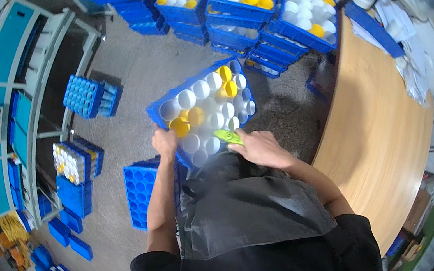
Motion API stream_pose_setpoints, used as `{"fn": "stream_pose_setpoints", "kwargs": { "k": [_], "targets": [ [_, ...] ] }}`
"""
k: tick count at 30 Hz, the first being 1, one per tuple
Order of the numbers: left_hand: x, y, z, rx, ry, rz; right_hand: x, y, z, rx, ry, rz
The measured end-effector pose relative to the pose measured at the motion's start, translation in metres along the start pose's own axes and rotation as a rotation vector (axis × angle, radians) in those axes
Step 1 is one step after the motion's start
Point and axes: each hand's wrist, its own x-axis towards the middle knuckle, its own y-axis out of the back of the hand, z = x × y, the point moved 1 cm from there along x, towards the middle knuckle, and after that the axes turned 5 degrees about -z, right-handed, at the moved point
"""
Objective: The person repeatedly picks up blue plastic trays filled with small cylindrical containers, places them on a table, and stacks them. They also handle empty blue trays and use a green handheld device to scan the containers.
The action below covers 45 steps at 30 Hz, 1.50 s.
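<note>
A blue crate [155,111] full of upright open-topped tubes sits tilted in front of me. Most are white tubes [186,99]; several are yellow tubes [179,127]. My left hand [164,142] is closed on the crate's left edge, near the yellow tubes. In my right hand [260,148] is a small lime-green hand tool [228,136], held over the crate's near right part among the white tubes. The tool's exact kind and its tip are hard to make out. My apron [251,209] hides the crate's near edge.
Stacked blue crates [230,22] with white and yellow tubes stand at the far side. A curved wooden table [380,126] lies to my right. At left are teal-and-grey machinery [6,38] and more blue crates [74,193]. Another blue crate [142,192] rests by my left forearm.
</note>
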Motion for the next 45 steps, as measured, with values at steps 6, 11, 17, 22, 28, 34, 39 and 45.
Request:
{"fn": "stream_pose_setpoints", "kwargs": {
  "k": [6, 11, 17, 22, 28, 34, 39, 45],
  "targets": [
    [0.021, 0.01, -0.035, -0.021, 0.017, -0.034, 0.039, 0.003, -0.043, -0.16, -0.051, -0.124],
    [0.062, 0.028, -0.053, -0.074, 0.042, -0.015, 0.08, 0.016, -0.05, -0.24, -0.111, -0.023],
    [0.113, 0.048, -0.091, -0.191, 0.069, -0.067, 0.126, 0.041, -0.036, -0.218, -0.266, 0.087],
    [0.129, 0.051, -0.112, -0.324, 0.139, -0.173, 0.148, 0.079, 0.007, -0.248, -0.443, 0.202],
    [0.111, 0.062, -0.11, -0.34, 0.132, -0.13, 0.166, 0.122, 0.032, -0.237, -0.332, 0.259],
    [0.075, 0.064, -0.087, -0.321, 0.138, -0.056, 0.16, 0.139, 0.016, -0.265, -0.226, 0.219],
    [0.05, 0.056, -0.073, -0.267, 0.165, -0.004, 0.137, 0.139, 0.002, -0.175, -0.151, 0.031],
    [0.028, 0.041, -0.055, -0.193, 0.162, 0.077, 0.132, 0.13, -0.019, -0.28, -0.096, -0.064]
  ]
}}
